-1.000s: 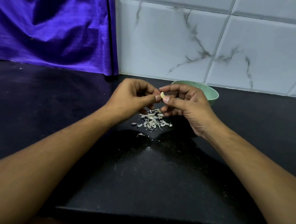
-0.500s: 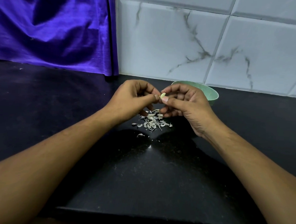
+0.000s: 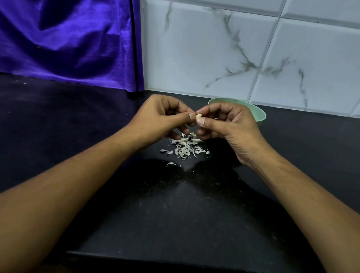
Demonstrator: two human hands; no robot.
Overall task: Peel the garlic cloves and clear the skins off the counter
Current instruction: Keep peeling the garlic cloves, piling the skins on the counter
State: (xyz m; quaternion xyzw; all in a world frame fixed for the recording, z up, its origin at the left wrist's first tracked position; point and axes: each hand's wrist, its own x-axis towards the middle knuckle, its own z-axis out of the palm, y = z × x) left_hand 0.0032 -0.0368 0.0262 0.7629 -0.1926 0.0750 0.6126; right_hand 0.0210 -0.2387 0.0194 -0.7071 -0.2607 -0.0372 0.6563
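We pinch 1 clove (image 3: 198, 116) between left hand (image 3: 162, 116) and right hand (image 3: 230, 126), directly above the skins (image 3: 184, 147).

Dim; forearm shadows on glossy counter (image 3: 191, 220); wide-angle edge distortion.

Purple cloth (image 3: 65, 36), green bowl (image 3: 258, 114) — perhaps whitish skins (image 3: 184, 148)
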